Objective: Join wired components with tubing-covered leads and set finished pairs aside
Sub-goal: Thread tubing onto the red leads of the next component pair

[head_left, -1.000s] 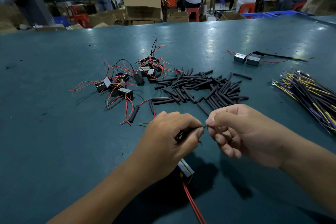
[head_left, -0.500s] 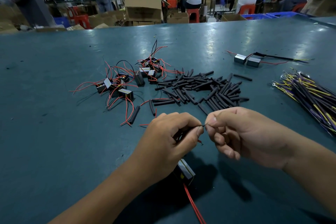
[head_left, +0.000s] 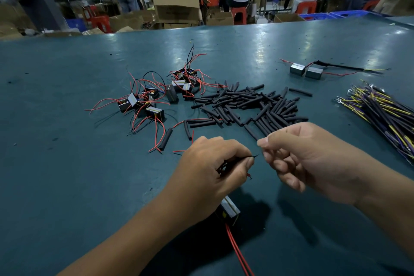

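Observation:
My left hand (head_left: 210, 170) pinches thin black leads, whose bare tips stick out past my thumb. A small boxy component (head_left: 228, 209) hangs under that hand, with red wires (head_left: 238, 253) trailing toward me. My right hand (head_left: 302, 159) hovers just right of the lead tips, fingers curled, thumb against forefinger; a small gap separates it from the wire. Behind my hands lies a pile of black tubing pieces (head_left: 248, 105). Left of that sit several loose components with red and black wires (head_left: 156, 94). A finished pair (head_left: 305, 70) rests at the far right.
A bundle of yellow, purple and black leads (head_left: 385, 116) lies at the right edge of the green table (head_left: 67, 163). Beyond the table's far edge are cardboard boxes (head_left: 177, 6), red stools and several seated people.
My right hand has drawn back a little from the lead tips, opening a small gap. My left hand keeps its pinch on the leads.

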